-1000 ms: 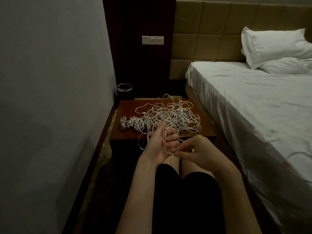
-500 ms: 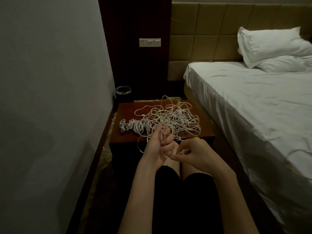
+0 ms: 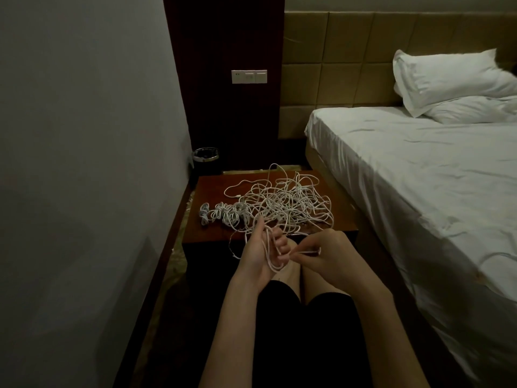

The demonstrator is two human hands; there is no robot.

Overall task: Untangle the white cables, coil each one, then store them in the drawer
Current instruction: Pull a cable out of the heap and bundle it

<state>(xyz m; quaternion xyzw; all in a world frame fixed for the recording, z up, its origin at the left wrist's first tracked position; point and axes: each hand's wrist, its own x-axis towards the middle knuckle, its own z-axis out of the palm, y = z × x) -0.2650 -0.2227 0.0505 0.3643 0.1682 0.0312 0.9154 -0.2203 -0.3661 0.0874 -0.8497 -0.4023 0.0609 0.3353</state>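
Note:
A loose tangle of white cables covers the brown bedside table. Several small coiled bundles lie in a row at its left side. Just in front of the table's near edge my left hand holds loops of one white cable wound around its curled fingers. My right hand pinches a short straight stretch of the same cable beside the left fingertips. A strand runs from my hands up into the tangle. No drawer front is visible in the dark under the tabletop.
A bed with white sheet and pillows stands close on the right. A grey wall closes the left side. A small dark bin stands behind the table. My knees in black shorts are below the hands.
My right hand has drawn a short stretch of cable out to the right of the left fingers. The left hand keeps its loops. The view has shifted slightly.

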